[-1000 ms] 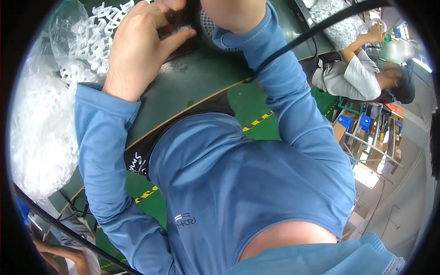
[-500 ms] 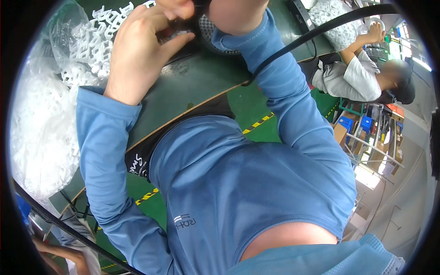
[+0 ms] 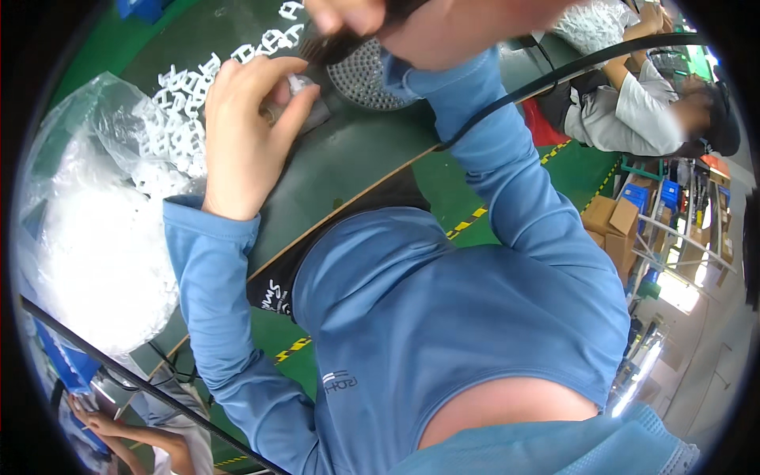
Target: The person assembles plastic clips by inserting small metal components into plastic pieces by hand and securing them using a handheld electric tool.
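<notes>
Closest, at the bottom edge, is a pale blue face mask [image 3: 546, 447], above it the wearer's blue long-sleeved top [image 3: 467, 317]. A black cable [image 3: 586, 62] crosses the right sleeve. Both forearms reach over a dark green table [image 3: 321, 174].

The left hand [image 3: 252, 131] pinches a small white piece [image 3: 295, 81] between thumb and forefinger, just above the table, with a grey block [image 3: 315, 117] just beyond the thumb. The right hand [image 3: 431, 33], blurred and partly cut off by the top edge, has its fingers curled around a dark, brush-like tool [image 3: 336, 47] near the left fingertips. Below that tool lies a round grey studded disc [image 3: 368, 77].

Left of the left hand, loose white plastic parts [image 3: 176, 115] spread in a heap beside a bulging clear bag [image 3: 103, 253], its contents washed out by glare.

Farther off, one co-worker in a grey shirt [image 3: 633, 119] is at upper right, another [image 3: 170, 443] at lower left. Behind, at right, are cardboard boxes [image 3: 609, 218] and shelves with blue bins [image 3: 669, 194].
</notes>
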Action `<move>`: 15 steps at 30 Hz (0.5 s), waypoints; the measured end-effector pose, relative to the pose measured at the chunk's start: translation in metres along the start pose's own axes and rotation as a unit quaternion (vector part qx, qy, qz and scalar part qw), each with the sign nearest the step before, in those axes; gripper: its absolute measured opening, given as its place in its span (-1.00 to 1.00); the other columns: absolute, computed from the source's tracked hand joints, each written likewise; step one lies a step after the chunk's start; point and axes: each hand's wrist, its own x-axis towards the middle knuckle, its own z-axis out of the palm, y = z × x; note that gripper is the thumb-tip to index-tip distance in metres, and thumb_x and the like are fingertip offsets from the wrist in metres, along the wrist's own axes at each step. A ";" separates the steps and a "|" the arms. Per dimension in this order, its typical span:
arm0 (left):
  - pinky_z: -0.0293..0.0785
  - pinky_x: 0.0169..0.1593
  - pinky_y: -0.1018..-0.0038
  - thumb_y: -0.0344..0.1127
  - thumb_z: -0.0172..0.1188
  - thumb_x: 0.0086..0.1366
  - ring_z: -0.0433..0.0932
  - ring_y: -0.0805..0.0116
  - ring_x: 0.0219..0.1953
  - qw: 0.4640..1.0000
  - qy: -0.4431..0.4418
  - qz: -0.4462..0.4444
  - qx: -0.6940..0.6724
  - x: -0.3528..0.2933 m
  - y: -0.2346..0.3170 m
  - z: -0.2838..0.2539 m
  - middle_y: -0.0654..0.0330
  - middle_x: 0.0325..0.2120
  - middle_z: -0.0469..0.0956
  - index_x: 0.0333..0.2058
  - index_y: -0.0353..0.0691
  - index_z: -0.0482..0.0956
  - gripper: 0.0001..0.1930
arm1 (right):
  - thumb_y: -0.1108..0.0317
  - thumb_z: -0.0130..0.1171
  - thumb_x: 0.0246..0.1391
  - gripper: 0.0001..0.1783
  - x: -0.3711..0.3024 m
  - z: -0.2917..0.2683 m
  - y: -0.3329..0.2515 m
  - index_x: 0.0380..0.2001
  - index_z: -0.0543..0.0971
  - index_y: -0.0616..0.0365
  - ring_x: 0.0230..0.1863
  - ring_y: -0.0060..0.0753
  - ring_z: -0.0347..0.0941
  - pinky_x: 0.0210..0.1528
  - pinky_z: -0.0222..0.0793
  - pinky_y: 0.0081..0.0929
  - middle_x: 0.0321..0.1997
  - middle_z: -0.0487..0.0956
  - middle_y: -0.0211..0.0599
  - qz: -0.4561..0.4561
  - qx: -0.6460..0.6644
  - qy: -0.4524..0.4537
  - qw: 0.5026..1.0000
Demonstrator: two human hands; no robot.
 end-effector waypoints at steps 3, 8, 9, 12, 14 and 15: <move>0.47 -0.15 0.60 -0.54 0.32 0.30 0.54 0.56 -0.28 0.952 0.019 -0.153 -0.265 0.005 0.010 -0.008 0.28 -0.33 0.62 -0.01 -0.35 0.65 -0.72 | 0.52 0.46 0.03 -0.43 0.002 0.003 -0.035 0.08 0.43 0.30 -0.52 -0.53 0.49 -0.45 0.41 -0.60 -0.45 0.55 -0.29 -0.004 -0.361 0.091 0.928; 0.58 0.01 0.51 -0.51 0.24 0.39 0.66 0.41 -0.18 0.895 0.120 -0.154 -0.402 0.016 0.031 -0.036 0.08 -0.21 0.69 0.09 -0.46 0.59 -0.68 | 0.62 0.57 -0.16 -0.42 0.007 -0.013 -0.025 -0.05 0.52 0.30 -0.37 -0.70 0.46 -0.35 0.35 -0.64 -0.36 0.55 -0.47 0.013 -0.386 0.058 0.921; 0.59 0.01 0.50 -0.51 0.24 0.40 0.67 0.40 -0.18 0.890 0.123 -0.138 -0.416 0.019 0.035 -0.038 0.06 -0.20 0.69 0.09 -0.47 0.59 -0.68 | 0.60 0.56 -0.17 -0.37 0.004 -0.023 -0.022 0.02 0.51 0.29 -0.30 -0.69 0.47 -0.29 0.36 -0.66 -0.26 0.56 -0.45 0.014 -0.379 0.019 0.925; 0.61 0.01 0.50 -0.51 0.23 0.40 0.69 0.38 -0.18 0.885 0.136 -0.118 -0.429 0.024 0.044 -0.041 0.02 -0.17 0.70 0.08 -0.48 0.59 -0.69 | 0.60 0.54 -0.15 -0.29 0.000 -0.022 -0.013 0.12 0.47 0.29 -0.13 -0.67 0.47 -0.08 0.40 -0.63 -0.11 0.55 -0.44 0.015 -0.311 0.046 0.949; 0.62 0.00 0.51 -0.51 0.24 0.39 0.70 0.38 -0.20 0.915 0.132 -0.110 -0.365 0.033 0.044 -0.044 0.01 -0.16 0.70 0.07 -0.48 0.60 -0.69 | 0.60 0.54 -0.14 -0.30 0.013 0.017 -0.027 0.12 0.48 0.29 -0.09 -0.65 0.47 -0.04 0.40 -0.61 -0.10 0.56 -0.44 0.062 -0.504 0.091 0.856; 0.62 0.01 0.52 -0.50 0.27 0.38 0.71 0.38 -0.20 0.943 0.121 -0.085 -0.297 0.047 0.039 -0.040 0.00 -0.16 0.71 0.05 -0.48 0.61 -0.70 | 0.59 0.55 -0.13 -0.31 0.017 0.035 -0.041 0.11 0.48 0.29 -0.06 -0.64 0.47 -0.01 0.40 -0.60 -0.09 0.56 -0.44 0.111 -0.680 0.141 0.711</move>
